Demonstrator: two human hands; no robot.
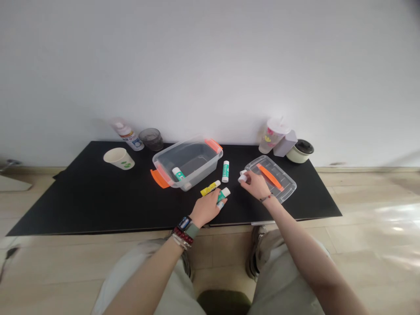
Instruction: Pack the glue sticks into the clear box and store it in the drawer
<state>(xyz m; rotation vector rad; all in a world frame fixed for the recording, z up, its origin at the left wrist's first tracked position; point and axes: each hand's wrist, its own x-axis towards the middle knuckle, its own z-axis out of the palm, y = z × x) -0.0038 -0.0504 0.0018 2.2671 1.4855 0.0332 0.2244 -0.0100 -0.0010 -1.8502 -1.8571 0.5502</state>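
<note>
My left hand [207,208] is closed around a green-and-white glue stick [224,194], whose white end sticks out past the fingers. A slim yellow tube [210,188] lies just beyond the knuckles. My right hand [257,186] pinches a small white object [242,178] that the fingers partly hide; its kind does not show. Between the hands and farther back, another glue stick [225,171] is on the table. One more glue stick [179,173] is inside the clear plastic box [205,171], which has orange latches and no lid on. Its clear lid [288,178] with an orange handle lies beside my right hand.
On the black table [98,205], a paper cup [118,158], a spray can [129,136] and a dark glass [151,139] stand at left. A lidded plastic cup [272,135], a pale box [285,144] and a cream pot [299,152] stand at right against the wall.
</note>
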